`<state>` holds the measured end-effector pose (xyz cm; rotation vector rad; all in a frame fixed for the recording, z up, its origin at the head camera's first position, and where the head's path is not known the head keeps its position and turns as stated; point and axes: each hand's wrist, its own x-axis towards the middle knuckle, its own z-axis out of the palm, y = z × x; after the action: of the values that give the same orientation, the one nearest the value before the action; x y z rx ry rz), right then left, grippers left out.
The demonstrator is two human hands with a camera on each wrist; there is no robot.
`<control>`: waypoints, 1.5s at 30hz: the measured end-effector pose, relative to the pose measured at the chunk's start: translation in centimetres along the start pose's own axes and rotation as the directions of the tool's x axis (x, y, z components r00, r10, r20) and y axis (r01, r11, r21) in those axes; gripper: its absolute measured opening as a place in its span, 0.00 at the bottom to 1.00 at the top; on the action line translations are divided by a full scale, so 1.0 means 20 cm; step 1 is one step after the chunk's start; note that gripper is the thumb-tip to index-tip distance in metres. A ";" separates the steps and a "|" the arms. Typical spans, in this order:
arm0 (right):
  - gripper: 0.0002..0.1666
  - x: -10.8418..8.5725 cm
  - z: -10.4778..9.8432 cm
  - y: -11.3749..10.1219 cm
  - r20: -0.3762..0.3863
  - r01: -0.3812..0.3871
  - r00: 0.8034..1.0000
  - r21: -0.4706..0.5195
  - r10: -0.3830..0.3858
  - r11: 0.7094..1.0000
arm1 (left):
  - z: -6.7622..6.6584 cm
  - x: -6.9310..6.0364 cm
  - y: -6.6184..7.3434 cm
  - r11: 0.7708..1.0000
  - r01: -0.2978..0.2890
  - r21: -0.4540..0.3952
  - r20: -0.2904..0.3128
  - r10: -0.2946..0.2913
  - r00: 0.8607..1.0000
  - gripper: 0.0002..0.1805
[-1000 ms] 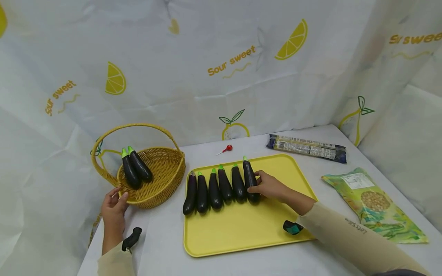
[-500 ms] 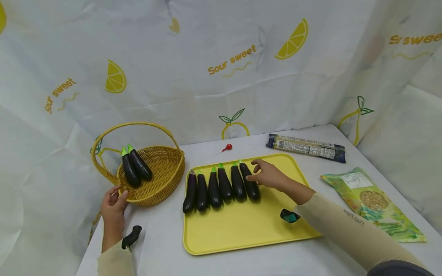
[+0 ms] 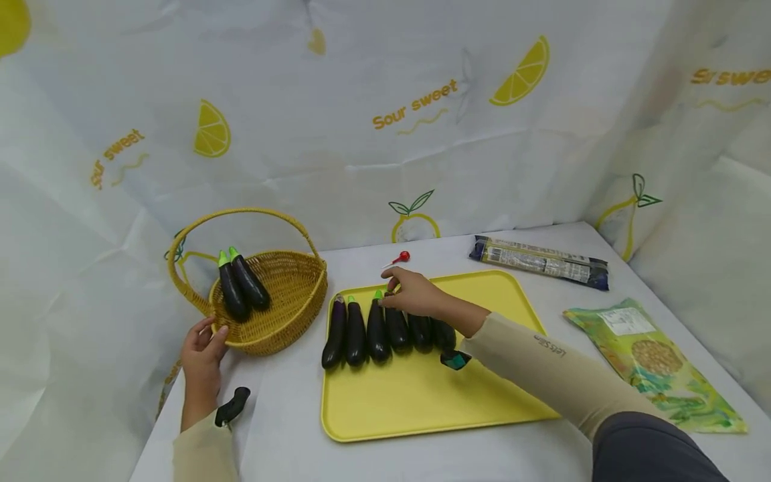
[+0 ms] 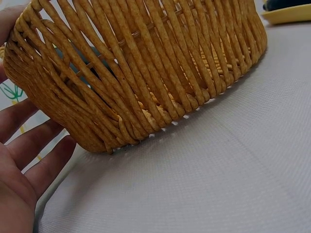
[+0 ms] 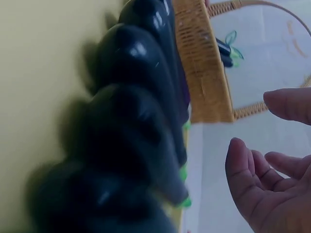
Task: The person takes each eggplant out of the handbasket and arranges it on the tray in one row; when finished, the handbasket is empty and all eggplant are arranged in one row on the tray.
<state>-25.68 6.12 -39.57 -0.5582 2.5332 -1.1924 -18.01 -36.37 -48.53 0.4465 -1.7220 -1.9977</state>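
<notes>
1. Yellow tray [image 3: 391,402], head view: six dark eggplants [image 3: 377,335] in a row on its 10 o'clock side, stems toward 12.
2. Wicker basket [image 3: 292,328] at about 10 o'clock of tray, tall handle; two more eggplants [image 3: 249,284] inside, leaning at 10 o'clock.
3. Left hand [image 3: 203,351] at basket's 8 o'clock, pinching rim between thumb and fingers.
4. Right hand [image 3: 415,293] over row's stem ends, hiding some tops; thumb and fingers spread. Contact: can't tell here.
5. Around tray: red lollipop [image 3: 405,256] near 12, long packet [image 3: 542,261] at 1, green bag [image 3: 656,361] at 3.
6. Left wrist view: basket fills 12 o'clock; hand at 9, fingers against outer wall. Tray edge at 1 to 2.
7. Right wrist view: hand at 4 o'clock, digits apart, visible gap to eggplants at 8 to 12; some blur. Basket at 1.
</notes>
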 end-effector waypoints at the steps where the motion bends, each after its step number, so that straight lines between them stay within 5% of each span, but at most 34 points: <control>1: 0.36 0.03 0.02 -0.03 0.017 0.025 1.000 -0.015 -0.025 1.000 | 0.00 0.00 0.00 1.000 -0.001 0.000 0.004 0.001 1.000 0.27; 8: 0.33 0.27 0.14 -0.29 0.130 0.184 0.975 -0.025 -0.180 0.983 | 0.00 0.01 -0.01 1.000 -0.010 0.008 0.004 0.010 1.000 0.26; 17: 0.34 0.58 0.38 -0.53 0.149 0.302 0.943 -0.008 -0.297 0.953 | -0.01 0.01 0.00 1.000 -0.014 -0.024 -0.003 0.014 1.000 0.24; 24: 0.35 0.75 0.56 -0.57 0.167 0.175 0.971 -0.024 -0.169 0.984 | 0.00 0.01 0.00 0.999 -0.023 -0.038 0.001 0.023 1.000 0.24; 31: 0.35 0.88 0.71 -0.60 0.152 0.131 0.982 -0.124 -0.111 0.984 | -0.02 0.01 -0.01 1.000 -0.013 0.001 0.010 0.013 1.000 0.25; 45: 0.44 0.97 0.86 -0.66 0.099 -0.010 0.995 -0.225 0.033 0.974 | 0.00 0.01 0.01 0.999 0.012 0.048 -0.012 -0.011 1.000 0.23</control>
<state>-32.77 -21.98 -41.53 -0.6246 2.5947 -0.8518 -18.11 -36.46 -48.41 0.4845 -1.7667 -1.9612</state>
